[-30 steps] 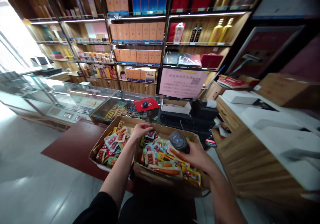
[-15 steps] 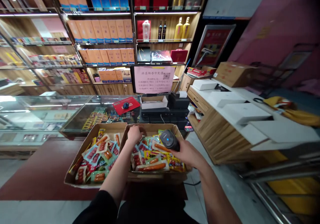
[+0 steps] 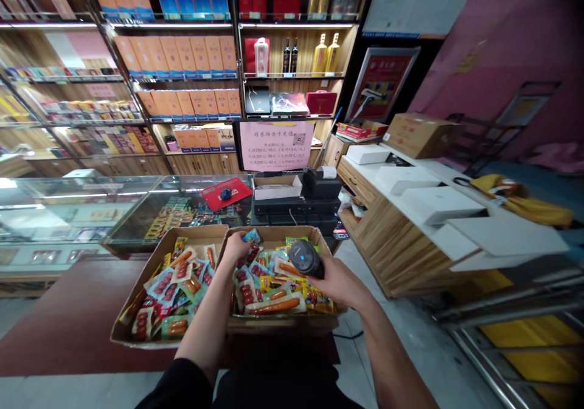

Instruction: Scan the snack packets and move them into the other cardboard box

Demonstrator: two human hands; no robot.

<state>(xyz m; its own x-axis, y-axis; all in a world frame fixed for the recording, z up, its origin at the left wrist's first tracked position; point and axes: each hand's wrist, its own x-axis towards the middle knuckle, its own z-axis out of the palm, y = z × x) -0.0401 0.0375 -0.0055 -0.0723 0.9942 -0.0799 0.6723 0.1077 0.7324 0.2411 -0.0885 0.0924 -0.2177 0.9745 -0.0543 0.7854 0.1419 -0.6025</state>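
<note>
Pinching a blue packet [image 3: 251, 236], left hand [image 3: 236, 248] is near the box rim [image 3: 285, 229], right hand [image 3: 336, 280] gripping a scanner [image 3: 305, 258]

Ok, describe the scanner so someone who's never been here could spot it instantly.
Just this side of the glass counter stand two open cardboard boxes. Over the right-hand box, the right hand grips the scanner. It is dark and rounded with a small blue light, unlike the colourful packets below it.
</note>
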